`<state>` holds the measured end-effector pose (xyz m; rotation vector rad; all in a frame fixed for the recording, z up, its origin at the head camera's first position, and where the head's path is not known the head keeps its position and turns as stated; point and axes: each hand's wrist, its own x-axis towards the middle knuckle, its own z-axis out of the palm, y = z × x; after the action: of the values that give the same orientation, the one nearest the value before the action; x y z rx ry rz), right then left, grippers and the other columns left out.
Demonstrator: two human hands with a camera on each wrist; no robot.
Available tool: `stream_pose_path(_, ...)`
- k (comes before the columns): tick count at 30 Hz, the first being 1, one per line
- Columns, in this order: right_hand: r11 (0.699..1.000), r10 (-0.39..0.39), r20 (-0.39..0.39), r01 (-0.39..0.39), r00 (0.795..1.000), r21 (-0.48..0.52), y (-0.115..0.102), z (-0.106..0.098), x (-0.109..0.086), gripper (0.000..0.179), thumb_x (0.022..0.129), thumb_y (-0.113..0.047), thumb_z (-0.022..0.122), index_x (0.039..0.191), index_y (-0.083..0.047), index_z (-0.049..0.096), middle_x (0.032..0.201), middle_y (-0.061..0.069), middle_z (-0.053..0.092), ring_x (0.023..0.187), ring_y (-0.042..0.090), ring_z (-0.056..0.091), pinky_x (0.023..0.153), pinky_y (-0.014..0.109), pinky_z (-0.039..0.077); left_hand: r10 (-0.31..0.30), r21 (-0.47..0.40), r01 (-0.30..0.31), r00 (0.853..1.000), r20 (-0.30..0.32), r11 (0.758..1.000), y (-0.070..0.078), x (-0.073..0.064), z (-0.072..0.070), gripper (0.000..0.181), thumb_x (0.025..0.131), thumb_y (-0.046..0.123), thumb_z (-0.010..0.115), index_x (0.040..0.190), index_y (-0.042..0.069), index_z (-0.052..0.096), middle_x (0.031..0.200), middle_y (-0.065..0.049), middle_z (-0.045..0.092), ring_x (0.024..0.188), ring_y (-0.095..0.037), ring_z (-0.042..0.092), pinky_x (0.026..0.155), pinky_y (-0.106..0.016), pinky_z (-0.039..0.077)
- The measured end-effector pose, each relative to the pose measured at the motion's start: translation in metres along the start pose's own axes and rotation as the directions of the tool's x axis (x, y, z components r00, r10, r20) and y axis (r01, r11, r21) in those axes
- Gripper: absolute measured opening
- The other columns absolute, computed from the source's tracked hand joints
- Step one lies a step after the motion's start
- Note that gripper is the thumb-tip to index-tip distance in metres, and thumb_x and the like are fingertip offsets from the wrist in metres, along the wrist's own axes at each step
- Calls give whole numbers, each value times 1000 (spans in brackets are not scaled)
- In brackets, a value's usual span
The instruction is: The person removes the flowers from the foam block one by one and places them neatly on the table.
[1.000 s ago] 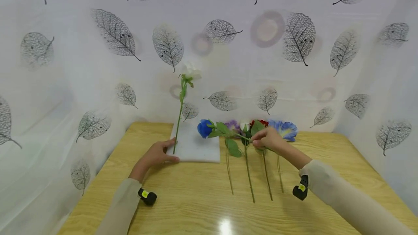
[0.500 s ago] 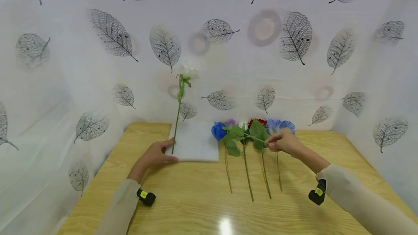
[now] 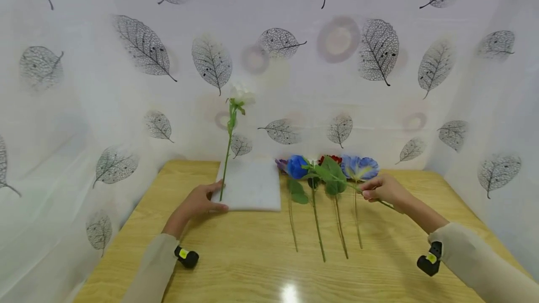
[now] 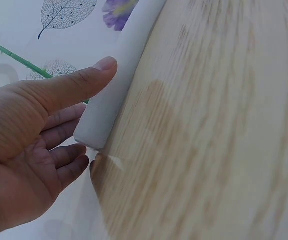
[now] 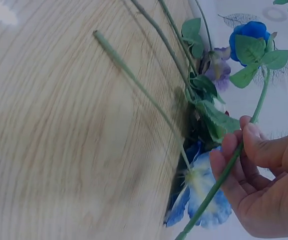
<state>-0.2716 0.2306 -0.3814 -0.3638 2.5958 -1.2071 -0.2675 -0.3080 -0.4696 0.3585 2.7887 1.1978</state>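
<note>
A white foam board (image 3: 252,186) lies on the table, and a white flower (image 3: 242,95) on a long green stem stands upright at its left part. My left hand (image 3: 201,200) grips the board's front left corner, thumb along the front edge and fingers at the left side, as the left wrist view shows (image 4: 39,120). My right hand (image 3: 385,191) pinches the green stem of a blue rose (image 3: 296,166) between thumb and fingers. The rose is held above the other flowers, its bloom pointing left. In the right wrist view, the blue rose (image 5: 251,42) hangs beyond the fingertips.
Several flowers lie in a row right of the board, stems toward me: a purple one (image 3: 281,165), a white one mostly hidden, a red one (image 3: 330,159) and a light blue one (image 3: 360,167). A leaf-patterned curtain (image 3: 286,83) hangs behind the wooden table (image 3: 252,256).
My right hand has moved right, carrying the blue rose from over the foam board to over the row of flowers. My left hand stays at the board's corner.
</note>
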Motion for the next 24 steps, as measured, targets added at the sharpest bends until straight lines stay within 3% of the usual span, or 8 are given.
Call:
stream_pose_path(7,997,36,-47,-38,998,-60,17,-12,-10,32,101,-5,60,126,15,63,124,32,65,104,37,68,88,47,61,6,-3,-6,1000,3,1000,-3,0,-2,92,80,34,88,152,-1,42,160,-16,37,151,-43,30,123,-56,27)
stream_pose_path(16,994,94,-92,-99,991,-55,28,-25,-18,39,103,-9,58,132,17,57,135,37,58,117,49,62,96,54,57,-14,2,14,1000,9,1000,-3,0,-4,93,80,36,88,153,2,43,161,-15,36,152,-41,29,123,-56,27)
stream_pose_path(21,990,123,-123,-130,985,-53,34,-31,-25,40,103,-12,59,133,16,58,136,38,57,115,48,63,97,56,56,-19,4,19,1000,13,1000,-3,0,-2,93,79,37,88,153,2,42,161,-15,36,152,-41,30,123,-56,29)
stream_pose_path(24,988,131,-134,-140,982,-59,39,-35,-29,39,103,-11,59,132,16,58,131,36,61,107,41,67,92,52,58,-19,3,19,1000,18,1000,-3,0,-1,92,80,36,88,153,2,43,161,-15,37,151,-41,30,122,-55,30)
